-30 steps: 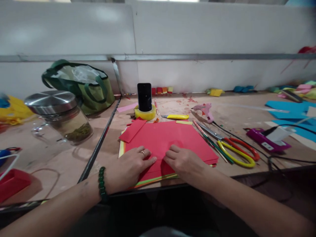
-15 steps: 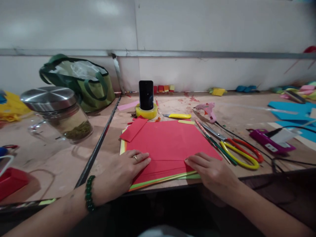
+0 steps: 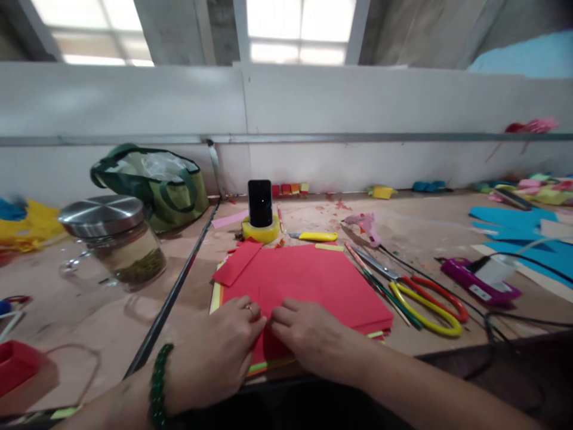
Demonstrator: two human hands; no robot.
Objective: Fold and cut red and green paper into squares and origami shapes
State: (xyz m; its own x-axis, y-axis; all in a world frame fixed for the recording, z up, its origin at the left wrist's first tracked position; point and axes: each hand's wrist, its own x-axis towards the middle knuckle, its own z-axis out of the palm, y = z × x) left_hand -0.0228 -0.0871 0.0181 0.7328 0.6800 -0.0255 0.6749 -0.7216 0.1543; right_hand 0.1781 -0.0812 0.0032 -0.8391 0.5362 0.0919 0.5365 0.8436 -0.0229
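A stack of coloured paper lies in front of me with red paper [image 3: 308,278] on top. Green, orange and yellow edges show beneath it. My left hand [image 3: 224,343] is closed at the near left part of the red paper, its fingers bent and thumb toward the middle. Close beside it, my right hand [image 3: 308,334] bends its fingers over the same near edge, pinching the paper. My hands hide most of that edge. A narrow red paper piece [image 3: 237,263] rests on the stack's far left corner, and a yellow strip [image 3: 329,246] lies along the far edge.
Scissors [image 3: 403,286] and pencils [image 3: 380,286] lie right of the stack. Behind are a yellow cutter [image 3: 316,236], a pink glue gun [image 3: 364,226] and a phone [image 3: 260,203] on a tape roll [image 3: 261,232]. A glass jar [image 3: 129,257] stands left; a purple power strip [image 3: 481,283] sits right.
My right hand has moved left along the near edge, close to my left hand. Its fingers are now more curled. The view has tilted up, showing windows above the wall.
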